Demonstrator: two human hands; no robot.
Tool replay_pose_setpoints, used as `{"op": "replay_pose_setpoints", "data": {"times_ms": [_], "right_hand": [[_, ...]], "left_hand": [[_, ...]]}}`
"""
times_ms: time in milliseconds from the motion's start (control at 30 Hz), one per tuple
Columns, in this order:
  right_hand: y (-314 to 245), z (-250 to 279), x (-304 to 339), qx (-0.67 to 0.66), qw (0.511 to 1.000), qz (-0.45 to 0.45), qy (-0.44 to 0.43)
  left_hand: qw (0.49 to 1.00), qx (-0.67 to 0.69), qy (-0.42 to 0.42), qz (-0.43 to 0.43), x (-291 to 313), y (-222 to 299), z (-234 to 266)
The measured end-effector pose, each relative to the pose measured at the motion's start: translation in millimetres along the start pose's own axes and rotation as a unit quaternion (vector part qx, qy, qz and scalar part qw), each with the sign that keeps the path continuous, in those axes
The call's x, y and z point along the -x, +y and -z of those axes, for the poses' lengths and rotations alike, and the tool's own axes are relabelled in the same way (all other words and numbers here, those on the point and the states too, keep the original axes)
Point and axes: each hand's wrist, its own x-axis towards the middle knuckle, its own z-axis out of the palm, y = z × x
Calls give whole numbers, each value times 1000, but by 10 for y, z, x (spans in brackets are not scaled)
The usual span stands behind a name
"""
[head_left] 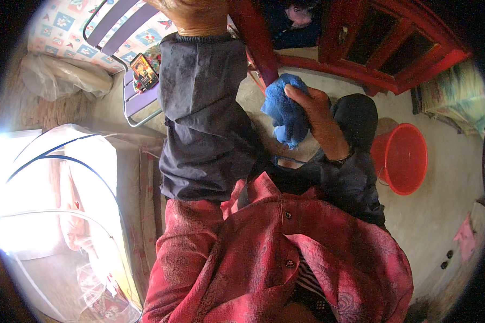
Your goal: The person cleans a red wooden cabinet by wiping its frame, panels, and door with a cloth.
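My right hand (pixel 322 121) is closed on a crumpled blue cloth (pixel 286 107), with the thumb pressed over its top. The cloth is right beside the red wooden edge (pixel 264 46) of a cabinet; whether it touches the wood I cannot tell. At the top of the picture, my left hand (pixel 194 15) reaches far forward in a dark sleeve (pixel 202 107). Its fingers lie beyond the picture's edge, so what they touch is hidden. Dark items and something pinkish (pixel 300 16) show inside the cabinet.
A red cabinet door (pixel 385 51) with dark panels stands ajar at the upper right. Below it, a red bucket (pixel 407 159) rests on the floor. A purple slatted chair (pixel 129 99) at the upper left bears a phone-like object (pixel 144 72). Netting on curved poles (pixel 64 158) stands left.
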Motion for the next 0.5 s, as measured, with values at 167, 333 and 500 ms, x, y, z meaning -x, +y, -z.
{"op": "replay_pose_setpoints", "data": {"times_ms": [167,333,500], "right_hand": [[-353,-148,125,-44,996,74,10],[-765,-416,238,89,955,283,8],[-685,-449,165,290,821,484,88]], "left_hand": [[999,-25,-3,-27,-33,44,-91],[999,-26,-1,-29,-75,-4,4],[999,-27,-12,-15,-26,65,-55]]}}
